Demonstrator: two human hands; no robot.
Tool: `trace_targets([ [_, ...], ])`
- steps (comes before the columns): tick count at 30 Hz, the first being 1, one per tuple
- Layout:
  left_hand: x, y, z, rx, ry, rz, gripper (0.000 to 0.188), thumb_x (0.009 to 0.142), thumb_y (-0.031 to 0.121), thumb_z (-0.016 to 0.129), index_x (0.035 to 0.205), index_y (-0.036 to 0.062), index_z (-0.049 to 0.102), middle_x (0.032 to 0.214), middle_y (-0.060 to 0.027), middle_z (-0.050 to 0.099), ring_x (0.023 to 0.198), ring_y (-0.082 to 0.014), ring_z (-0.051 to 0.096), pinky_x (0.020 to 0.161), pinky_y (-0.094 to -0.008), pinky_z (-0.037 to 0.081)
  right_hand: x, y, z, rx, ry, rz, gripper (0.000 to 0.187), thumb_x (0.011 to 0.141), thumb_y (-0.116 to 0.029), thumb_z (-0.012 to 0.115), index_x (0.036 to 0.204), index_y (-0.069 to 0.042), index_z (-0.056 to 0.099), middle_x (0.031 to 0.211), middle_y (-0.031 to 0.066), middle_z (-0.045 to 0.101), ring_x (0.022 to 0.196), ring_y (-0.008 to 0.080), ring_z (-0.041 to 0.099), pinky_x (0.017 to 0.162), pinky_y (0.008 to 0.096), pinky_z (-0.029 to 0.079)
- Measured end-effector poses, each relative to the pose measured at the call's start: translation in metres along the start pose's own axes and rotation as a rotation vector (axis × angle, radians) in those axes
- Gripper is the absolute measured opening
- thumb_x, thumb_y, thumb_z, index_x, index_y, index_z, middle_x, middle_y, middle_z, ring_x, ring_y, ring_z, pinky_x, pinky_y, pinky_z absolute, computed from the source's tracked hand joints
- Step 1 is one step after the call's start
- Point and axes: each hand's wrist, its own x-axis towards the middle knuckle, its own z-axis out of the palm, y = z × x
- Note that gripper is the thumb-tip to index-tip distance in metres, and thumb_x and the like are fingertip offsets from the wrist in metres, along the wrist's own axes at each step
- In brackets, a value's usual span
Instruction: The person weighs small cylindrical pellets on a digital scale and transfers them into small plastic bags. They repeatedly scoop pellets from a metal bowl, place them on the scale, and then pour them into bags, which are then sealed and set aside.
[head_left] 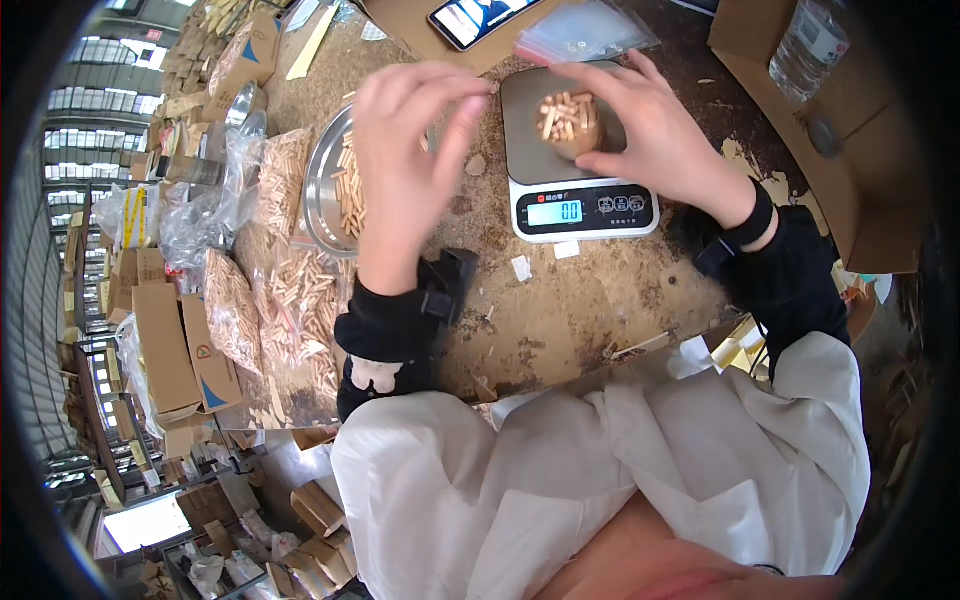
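A small brownish cup (577,148) packed with short wooden dowels (566,115) is at the grey pan of a digital scale (530,165). My right hand (650,120) curves around the cup's right side with fingers and thumb spread. A gap shows between its index finger and the cup, while the thumb tip lies at the cup's near edge. My left hand (408,150) hovers empty over the right side of a round metal bowl (318,205), its fingers stretched and its thumb apart. More dowels (348,190) lie in that bowl, partly hidden by the hand.
Clear bags of dowels (300,300) crowd the table's left side near an open cardboard box (165,345). Behind the scale lie flat plastic bags (585,35) and a phone (480,18). At right, a water bottle (810,48) sits in a cardboard box (875,190).
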Motion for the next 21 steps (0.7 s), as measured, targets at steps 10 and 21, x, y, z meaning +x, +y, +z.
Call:
trace_targets([
  [10, -0.077, -0.110, -0.008, 0.134, -0.554, -0.712, 0.030, 0.081, 0.023, 0.075, 0.099, -0.0006, 0.069, 0.088, -0.0133, 0.071, 0.085, -0.0258, 0.068, 0.076, -0.0363, 0.051, 0.006, 0.046, -0.006, 0.057, -0.058, 0.011, 0.074, 0.090, -0.042, 0.063, 0.150, -0.011, 0.034, 0.149, 0.0130, 0.041, 0.142, 0.0272, 0.033, 0.119, 0.0462, 0.019],
  [21, -0.086, -0.109, 0.004, 0.030, -0.844, -0.755, 0.018, 0.075, 0.010, 0.071, 0.092, 0.0035, 0.071, 0.078, -0.0098, 0.070, 0.074, -0.0206, 0.068, 0.069, -0.0319, 0.052, -0.003, 0.151, 0.010, -0.183, -0.303, 0.071, 0.046, 0.101, -0.020, 0.046, 0.146, -0.011, 0.042, 0.152, 0.0126, 0.037, 0.143, 0.0280, 0.030, 0.119, 0.0384, 0.022],
])
